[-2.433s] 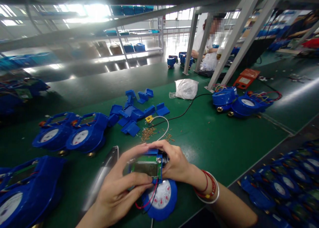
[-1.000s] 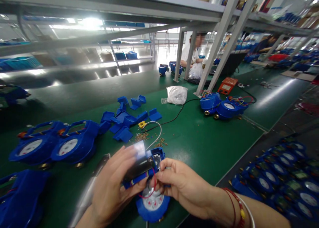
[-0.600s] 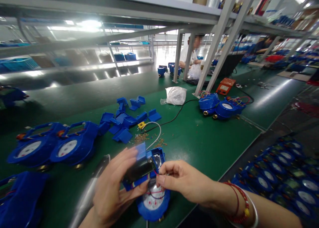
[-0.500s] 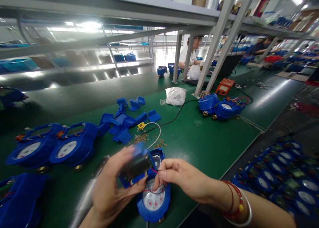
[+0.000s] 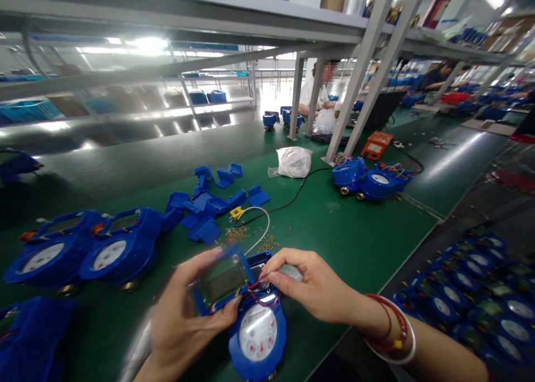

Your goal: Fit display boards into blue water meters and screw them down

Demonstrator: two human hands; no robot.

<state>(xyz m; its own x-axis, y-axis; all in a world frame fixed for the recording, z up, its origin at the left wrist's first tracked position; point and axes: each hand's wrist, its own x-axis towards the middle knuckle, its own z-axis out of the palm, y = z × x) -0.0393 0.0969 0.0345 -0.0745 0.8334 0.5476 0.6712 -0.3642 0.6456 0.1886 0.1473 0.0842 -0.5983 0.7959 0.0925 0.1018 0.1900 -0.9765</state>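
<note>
My left hand grips a blue-framed display module by its left and lower edges, tilted beside a blue water meter. My right hand is closed in a pinch on thin red and dark wires, which run from the module over the meter. The meter's round white dial with red pointers faces up, and its box at the top is uncovered. Fingers of my right hand partly hide that box. Beyond the hands lie small brass screws in loose piles and a yellow connector on a pale cable.
Blue plastic covers lie heaped ahead. More blue meters stand at left, two others at right, and many below the table edge. A white bag sits near metal shelf posts. A co-worker sits beyond.
The display module has turned, so its screen now faces me more. My right hand has lifted slightly, drawing the wires up and away from the dial.
</note>
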